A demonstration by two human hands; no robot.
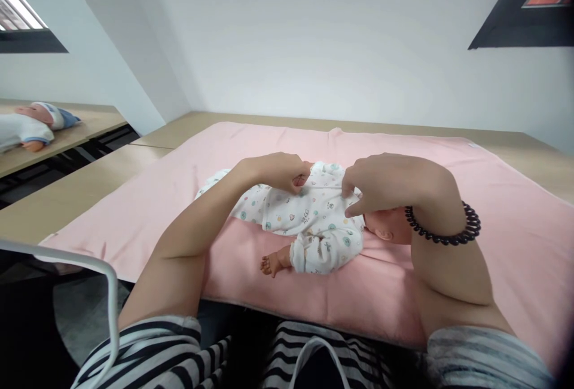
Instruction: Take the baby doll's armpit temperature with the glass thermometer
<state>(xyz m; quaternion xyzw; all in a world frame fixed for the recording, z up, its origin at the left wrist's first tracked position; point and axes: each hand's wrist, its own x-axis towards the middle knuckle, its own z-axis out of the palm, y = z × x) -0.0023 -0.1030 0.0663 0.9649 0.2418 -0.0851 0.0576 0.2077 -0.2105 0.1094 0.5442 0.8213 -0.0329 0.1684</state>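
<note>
A baby doll (pixel 390 226) lies on its back on a pink blanket (pixel 269 144), head to the right. It wears a white romper (pixel 309 216) printed with small coloured shapes. My left hand (pixel 278 171) is closed on the romper's front over the doll's chest, fingers curled round the fabric. My right hand (pixel 381 183) pinches the romper near the collar, index finger pointing down towards the doll's neck. A black coiled band (pixel 448 227) sits on my right wrist. The doll's near arm (pixel 275 262) sticks out of a sleeve towards me.
The blanket covers a wooden table (pixel 67 198) against a white wall. A second doll (pixel 31 126) in white and blue lies on another table at far left. A white cable (pixel 103 275) arcs at lower left.
</note>
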